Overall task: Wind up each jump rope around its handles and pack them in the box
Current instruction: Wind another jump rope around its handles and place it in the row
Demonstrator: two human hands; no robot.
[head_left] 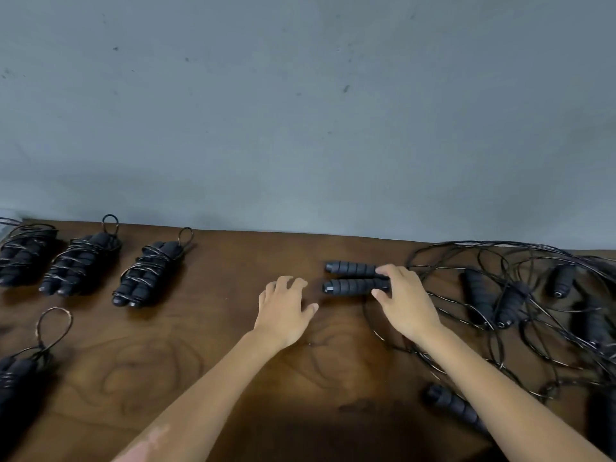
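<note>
Near the middle of the worktop (300, 378), two black handles (353, 278) of one jump rope lie side by side, their blunt ends pointing to 9 o'clock. The right hand (405, 300) curls over their 3 o'clock ends, fingers and thumb pinching the pair together. The left hand (286, 306) rests just beside them at 9 o'clock, fingers loosely spread, holding nothing.

This looks like the start of a fresh winding: the handles are paired, but no cord goes round them yet. The next move likely calls for the left hand to take over the pair, so the right can draw cord from the loose tangle (520, 311) at 3 o'clock and wrap it without snagging the other handles caught in it.

Three wound ropes (86, 261) sit in a row at 10 o'clock, a fourth (20, 378) at 8 o'clock. No box is in view. The far worktop edge runs close behind the handles, against a grey wall (300, 111); open room lies toward 6 o'clock.
</note>
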